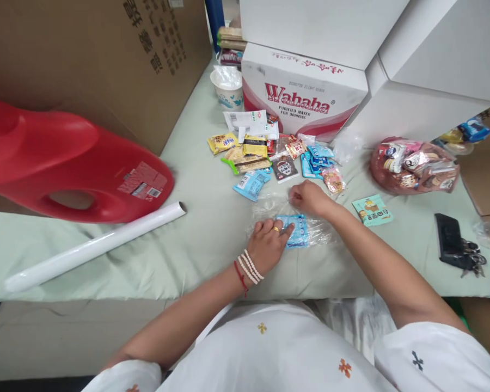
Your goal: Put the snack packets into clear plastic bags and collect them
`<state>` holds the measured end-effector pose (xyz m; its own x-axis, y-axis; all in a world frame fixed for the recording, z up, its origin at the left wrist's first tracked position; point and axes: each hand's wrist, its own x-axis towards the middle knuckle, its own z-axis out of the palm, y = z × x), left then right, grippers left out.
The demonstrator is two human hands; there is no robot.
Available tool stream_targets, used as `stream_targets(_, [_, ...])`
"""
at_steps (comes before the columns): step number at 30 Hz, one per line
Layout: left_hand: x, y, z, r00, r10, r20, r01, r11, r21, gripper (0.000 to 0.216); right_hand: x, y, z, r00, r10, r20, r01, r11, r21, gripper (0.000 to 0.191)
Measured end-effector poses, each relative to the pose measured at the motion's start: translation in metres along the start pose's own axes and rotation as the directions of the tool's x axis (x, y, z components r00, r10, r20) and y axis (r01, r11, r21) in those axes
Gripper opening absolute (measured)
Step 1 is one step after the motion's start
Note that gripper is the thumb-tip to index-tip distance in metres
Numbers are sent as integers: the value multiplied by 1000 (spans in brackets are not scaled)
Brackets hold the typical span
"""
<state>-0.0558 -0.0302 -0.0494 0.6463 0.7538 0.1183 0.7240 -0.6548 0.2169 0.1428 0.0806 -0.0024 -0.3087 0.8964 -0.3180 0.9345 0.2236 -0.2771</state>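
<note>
A crinkled clear plastic bag (322,231) lies flat on the green cloth in front of me, with a light-blue packet (300,233) at its middle. My left hand (266,246), with a ring and beaded bracelets, is on the bag's left side. Its fingers are bent onto the plastic and one digit reaches over the packet's edge. At the far edge of the bag my right hand (308,197) is closed in a pinch on the plastic; its fingertips are partly hidden. Just beyond lies a pile of snacks, including a blue snack packet (251,185) and a dark square packet (285,166).
Left are a red jug (106,169) and a white tube (93,247). A paper cup (228,95) and a Wahaha carton (302,98) stand behind the snacks. At right are a green packet (372,210), a pink snack-filled container (414,166) and a black key case (448,238).
</note>
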Motion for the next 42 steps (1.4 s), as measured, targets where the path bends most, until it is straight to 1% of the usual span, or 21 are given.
stream_targets(3, [2, 0, -1, 1000, 2, 8, -2, 1000, -24, 43, -26, 3, -7, 981, -190, -43, 195, 965, 173, 17])
stream_targets(6, [4, -1, 1, 1000, 3, 1, -3, 998, -69, 40, -62, 0, -1, 927, -372, -54, 376, 912, 165, 19])
stream_targets(9, [1, -7, 4, 1000, 6, -4, -7, 992, -127, 30, -88, -7, 24, 912, -409, -8, 407, 906, 120, 24])
stream_targets(11, [-5, -15, 3, 1000, 16, -22, -20, 981, -193, 27, -97, -10, 43, 914, -404, -42, 406, 908, 103, 31])
stream_targets(14, [-17, -31, -6, 992, -32, -124, -17, 927, -374, 25, -102, -13, 65, 914, -398, -80, 402, 915, 40, 43])
stream_targets(16, [-22, -38, -17, 942, -241, -234, 105, 873, -476, 28, -104, -15, 74, 917, -391, -75, 391, 920, -11, 47])
stream_targets(18, [-20, -40, -27, 817, -481, -318, 298, 824, -481, 28, -106, -18, 78, 918, -387, -89, 386, 922, -27, 48])
stream_targets(19, [-18, -40, -30, 764, -549, -339, 384, 809, -444, 28, -108, -19, 78, 915, -388, -108, 388, 921, -20, 48])
stream_targets(20, [-15, -39, -32, 752, -568, -334, 438, 810, -389, 30, -111, -20, 77, 911, -390, -130, 394, 919, -1, 47])
stream_targets(22, [-10, -38, -33, 826, -511, -238, 444, 850, -283, 34, -117, -20, 74, 902, -398, -169, 413, 908, 64, 44])
stream_targets(24, [-10, -37, -34, 881, -459, -113, 414, 864, -286, 22, -124, -18, 71, 896, -401, -193, 429, 894, 133, 42])
stream_targets(26, [-11, -35, -37, 884, -467, -10, 424, 810, -406, 18, -129, -14, 71, 890, -402, -214, 440, 882, 172, 41])
stream_targets(28, [-8, -29, -40, 874, -476, 93, 440, 697, -567, 23, -131, -12, 73, 884, -400, -242, 447, 875, 185, 41])
stream_targets(30, [1, -19, -39, 892, -424, 159, 412, 616, -671, 25, -131, -12, 78, 882, -387, -269, 443, 876, 191, 41])
stream_targets(32, [15, -5, -33, 925, -346, 156, 359, 666, -654, 22, -130, -14, 81, 883, -369, -289, 434, 876, 210, 40])
stream_targets(34, [28, 10, -24, 952, -272, 143, 307, 819, -485, 26, -131, -13, 81, 883, -357, -306, 439, 859, 263, 36])
stream_targets(36, [35, 20, -16, 961, -227, 156, 262, 930, -258, 31, -133, -10, 81, 894, -263, -362, 389, 858, 336, 34])
stream_targets(38, [37, 26, -12, 963, -211, 165, 229, 968, -104, 34, -135, -5, 82, 878, -11, -479, 205, 912, 355, 33])
stream_targets(40, [36, 27, -12, 967, -199, 159, 209, 976, -53, 35, -136, 2, 83, 773, 252, -582, -62, 943, 326, 36])
stream_targets(41, [36, 26, -14, 968, -202, 149, 212, 976, -52, 33, -136, 5, 84, 729, 325, -603, -170, 939, 300, 41])
stream_targets(42, [35, 24, -16, 967, -215, 134, 225, 972, -61, 30, -136, 7, 85, 719, 359, -595, -241, 932, 271, 44])
